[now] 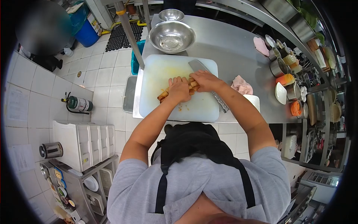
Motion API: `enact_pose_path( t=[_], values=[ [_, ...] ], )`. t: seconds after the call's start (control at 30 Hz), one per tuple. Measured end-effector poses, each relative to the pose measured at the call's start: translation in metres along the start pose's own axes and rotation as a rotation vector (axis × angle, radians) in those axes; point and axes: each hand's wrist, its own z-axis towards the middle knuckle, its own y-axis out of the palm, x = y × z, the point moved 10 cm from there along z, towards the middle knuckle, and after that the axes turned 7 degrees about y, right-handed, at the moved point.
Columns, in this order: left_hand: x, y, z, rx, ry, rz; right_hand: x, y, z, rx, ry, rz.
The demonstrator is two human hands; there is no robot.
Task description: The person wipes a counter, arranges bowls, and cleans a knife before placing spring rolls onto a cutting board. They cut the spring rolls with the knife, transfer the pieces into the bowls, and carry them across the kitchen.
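Several browned food rolls (163, 96) lie in a slanting row on the white cutting board (153, 74). My left hand (179, 89) rests over the middle of the row, its fingers curled round the rolls. At the upper right end of the row, my right hand (205, 81) is closed on the rolls too, close beside my left. A wide-bladed knife (196, 65) lies on the board; its blade shows above my right hand and its patterned handle below it. Crumbs dot the board under my hands.
Two metal bowls (172, 36) stand behind the board. To the right are a crumpled pink cloth (242, 85), a white dish (252, 101) and several sauce containers (285, 79). A metal post (130, 35) rises at the table's left edge. A blurred person stands at the far left.
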Motion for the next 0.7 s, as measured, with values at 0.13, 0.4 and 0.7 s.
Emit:
enact_pose_path(
  t=[0.13,0.4,0.7],
  values=[
    [0.0,0.002,0.003,-0.036,0.014,-0.052,-0.001,0.013,0.004,-0.028,-0.041,-0.081],
    [0.008,-0.008,-0.004,-0.006,0.109,-0.022,-0.001,0.004,0.001,0.06,-0.078,0.066],
    [0.013,-0.01,-0.008,0.058,0.186,0.02,0.001,0.005,-0.005,0.063,-0.115,0.086]
  ],
)
